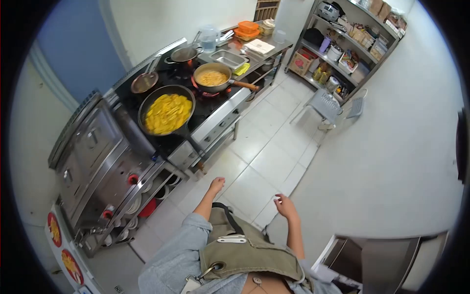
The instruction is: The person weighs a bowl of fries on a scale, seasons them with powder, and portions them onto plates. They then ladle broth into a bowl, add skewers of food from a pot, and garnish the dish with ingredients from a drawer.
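My left hand (217, 184) is in front of my body over the tiled floor, its fingers curled in and no object showing in it. To the right, my right hand (285, 205) hangs in the air with loosely bent fingers apart, holding nothing. Nearest to my left hand is the stove, where a large black frying pan (169, 110) holds yellow sliced food. Behind it, a wooden-handled saucepan (212, 77) contains orange-yellow food over a glowing burner. A small pot (183, 55) and a strainer (145, 82) are at the back of the stove. Neither hand touches any cookware.
A steel appliance with red knobs (93, 161) stands left of the stove. Beyond the stove, a counter carries a metal tray (229, 59), a clear jug (209, 39) and orange containers (247, 29). Shelving (352, 34) and a grey chair (320, 105) stand farther back; an open-topped box (338, 245) is lower right.
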{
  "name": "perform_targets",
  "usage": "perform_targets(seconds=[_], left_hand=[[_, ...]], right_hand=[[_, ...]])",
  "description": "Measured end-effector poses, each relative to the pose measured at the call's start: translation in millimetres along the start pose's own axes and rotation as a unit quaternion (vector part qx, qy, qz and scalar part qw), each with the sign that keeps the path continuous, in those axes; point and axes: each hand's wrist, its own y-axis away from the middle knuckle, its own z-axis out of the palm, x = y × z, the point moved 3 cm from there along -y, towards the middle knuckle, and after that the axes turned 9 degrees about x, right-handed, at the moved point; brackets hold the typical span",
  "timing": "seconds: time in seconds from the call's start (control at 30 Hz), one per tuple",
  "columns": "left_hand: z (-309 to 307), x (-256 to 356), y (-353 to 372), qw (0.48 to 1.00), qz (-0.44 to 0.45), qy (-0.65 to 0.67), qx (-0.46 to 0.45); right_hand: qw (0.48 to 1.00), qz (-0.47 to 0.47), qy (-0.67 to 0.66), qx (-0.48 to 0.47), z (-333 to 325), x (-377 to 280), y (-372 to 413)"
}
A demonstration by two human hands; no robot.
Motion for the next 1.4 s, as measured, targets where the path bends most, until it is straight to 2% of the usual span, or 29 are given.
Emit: perform_targets(seconds=[0.07,0.13,0.2,0.33,0.4,0.47,0.53,0.6,0.73,0.83,0.87,0.93,1.0,1.07,1.17,1.2,1.27,1.33,1.37,1.4], left_hand=[[38,47,-44,0.999,-0.028,0.04,-0.015],[65,82,-86,0.973,-0.071,0.213,0.056],[84,100,-148,0.958,-0.093,0.24,0.124],[92,118,-267,0.935,-0.085,0.14,0.314],[81,118,-319,0.942,-0.035,0.007,0.332],[74,112,-347,0.92,-0.085,0.023,0.383],[67,137,-310,0.904,-0.08,0.247,0.34],[65,125,-310,0.885,-0.125,0.256,0.369],[58,123,-310,0.903,-0.085,0.217,0.361],[58,123,-309,0.918,-0.162,0.262,0.249],[56,127,-305,0.92,-0.161,0.257,0.249],[56,134,-297,0.931,-0.138,0.253,0.223],[57,136,-293,0.924,-0.154,0.281,0.207],[58,140,-282,0.936,-0.131,0.286,0.157],[62,136,-281,0.922,-0.165,0.316,0.149],[63,134,-282,0.918,-0.163,0.322,0.161],[72,119,-287,0.888,-0.107,0.372,0.249],[96,88,-285,0.836,-0.074,0.497,0.221],[112,99,-237,0.854,-0.126,0.485,0.143],[121,121,-174,0.87,-0.135,0.443,0.171]], right_hand=[[0.998,0.032,-0.045,0.029,-11,-6,-18],[0.998,0.027,-0.054,0.019,-3,7,-33],[0.997,0.056,-0.049,-0.022,6,14,-38],[0.989,0.127,-0.052,-0.059,31,38,-32],[0.982,0.161,-0.062,-0.081,29,35,-31],[0.97,0.205,-0.087,-0.097,31,35,-34],[0.971,0.202,-0.084,-0.1,35,41,-39],[0.964,0.228,-0.102,-0.088,34,39,-49],[0.966,0.229,-0.114,-0.038,23,37,-60],[0.956,0.248,-0.154,0.013,27,43,-47],[0.955,0.251,-0.158,0.013,31,46,-37],[0.951,0.271,-0.148,-0.012,42,56,-11],[0.953,0.273,-0.125,-0.038,55,71,19],[0.94,0.312,-0.106,-0.082,55,76,43],[0.919,0.353,-0.094,-0.145,59,95,67],[0.922,0.347,-0.092,-0.144,57,99,64],[0.929,0.338,-0.069,-0.132,49,110,60],[0.961,0.259,-0.055,-0.075,34,109,34],[0.972,0.223,-0.045,-0.052,29,110,17],[0.983,0.177,-0.046,-0.024,25,110,1]])
